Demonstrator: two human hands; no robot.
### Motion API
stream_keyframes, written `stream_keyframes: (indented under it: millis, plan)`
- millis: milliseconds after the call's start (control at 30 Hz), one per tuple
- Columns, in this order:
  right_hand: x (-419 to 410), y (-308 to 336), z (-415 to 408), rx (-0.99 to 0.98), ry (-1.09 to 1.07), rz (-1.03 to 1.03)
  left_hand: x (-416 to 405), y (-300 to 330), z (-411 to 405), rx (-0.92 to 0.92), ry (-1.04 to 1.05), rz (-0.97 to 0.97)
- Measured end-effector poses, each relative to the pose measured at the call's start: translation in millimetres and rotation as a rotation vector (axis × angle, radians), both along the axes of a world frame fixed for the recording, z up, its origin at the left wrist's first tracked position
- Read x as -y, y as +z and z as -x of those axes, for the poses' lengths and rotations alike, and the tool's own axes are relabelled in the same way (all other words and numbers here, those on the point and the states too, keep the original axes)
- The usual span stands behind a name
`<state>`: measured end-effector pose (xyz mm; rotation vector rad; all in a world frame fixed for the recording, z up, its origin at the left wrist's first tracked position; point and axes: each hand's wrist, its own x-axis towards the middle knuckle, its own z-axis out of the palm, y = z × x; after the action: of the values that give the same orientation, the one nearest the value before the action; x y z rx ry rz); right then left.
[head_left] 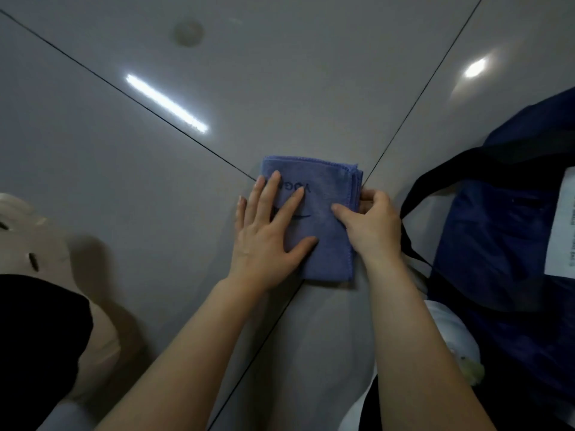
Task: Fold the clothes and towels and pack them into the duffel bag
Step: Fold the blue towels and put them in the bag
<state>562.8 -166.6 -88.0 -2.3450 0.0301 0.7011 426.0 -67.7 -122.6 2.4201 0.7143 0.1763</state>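
Glossy grey tiled floor [93,150] with dark grout lines [130,98], light reflections [166,102]; beige perforated object [28,244] at left.

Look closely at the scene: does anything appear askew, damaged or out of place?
Nothing stands out. The blue towel lies folded and flat on the tiled floor, left hand pressing it, right hand pinching its edge, beside the navy duffel bag.
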Motion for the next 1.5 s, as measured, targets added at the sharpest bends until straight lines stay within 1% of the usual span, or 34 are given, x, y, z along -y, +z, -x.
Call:
stream_keyframes:
  millis: [67, 133, 167, 233, 267, 333, 433, 533, 633, 700, 767, 833, 933, 1000, 1033, 1100, 1167, 1233, 1300, 1367, 1500]
  plan:
    - [-2, -2, -7, -0.185, -0.013, -0.043, -7, 7, -2, 0.119, 0.127, 0.146]
    - [-3, -1, -15, -0.367, 0.001, -0.124, -17, 16, -5, 0.158, 0.252, 0.347]
    - [-2, 2, -18, -0.424, 0.010, -0.159, -21, 19, -8, 0.176, 0.311, 0.461]
    - [-3, 9, -23, -0.477, 0.020, -0.216, -31, 27, -15, 0.198, 0.445, 0.704]
    - [-4, 12, -25, -0.479, 0.016, -0.237, -37, 29, -18, 0.190, 0.489, 0.790]
    - [-6, 18, -25, -0.466, 0.024, -0.289, -44, 33, -22, 0.158, 0.514, 0.894]
    - [-10, 23, -18, -0.470, 0.099, -0.367, -46, 39, -22, 0.226, 0.552, 1.070]
    - [-13, 21, -11, -0.446, 0.118, -0.399, -46, 45, -19, 0.295, 0.502, 1.064]
    - [-24, 17, -1, -0.373, 0.034, -0.434, -47, 51, -9, 0.335, 0.436, 1.094]
    - [-32, 12, 7, -0.311, -0.028, -0.443, -47, 48, 3, 0.314, 0.390, 1.085]
    - [-34, 8, 15, -0.232, -0.050, -0.411, -44, 45, 18, 0.277, 0.390, 1.086]
    - [-31, 9, 24, -0.164, 0.005, -0.410, -38, 44, 31, 0.307, 0.440, 1.083]
    - [-25, 6, 40, -0.126, 0.150, -0.525, -34, 45, 33, 0.420, 0.585, 0.988]
    - [-24, 6, 50, -0.114, 0.238, -0.532, -33, 50, 28, 0.459, 0.590, 0.923]
    - [-24, 7, 54, -0.117, 0.248, -0.538, -32, 53, 25, 0.463, 0.564, 0.892]
    - [-28, 12, 58, -0.214, 0.150, -0.611, -27, 59, 22, 0.432, 0.474, 0.851]
    - [-29, 17, 58, -0.330, 0.036, -0.726, -15, 59, 21, 0.321, 0.353, 0.774]
    - [-29, 20, 56, -0.324, 0.067, -0.773, 1, 54, 22, 0.245, 0.273, 0.676]
    - [-27, 21, 56, -0.325, 0.134, -0.764, 13, 49, 23, 0.250, 0.254, 0.643]
    - [-23, 19, 55, -0.332, 0.174, -0.730, 19, 47, 25, 0.267, 0.249, 0.653]
    - [-19, 23, 51, -0.355, 0.174, -0.726, 17, 52, 30, 0.326, 0.295, 0.821]
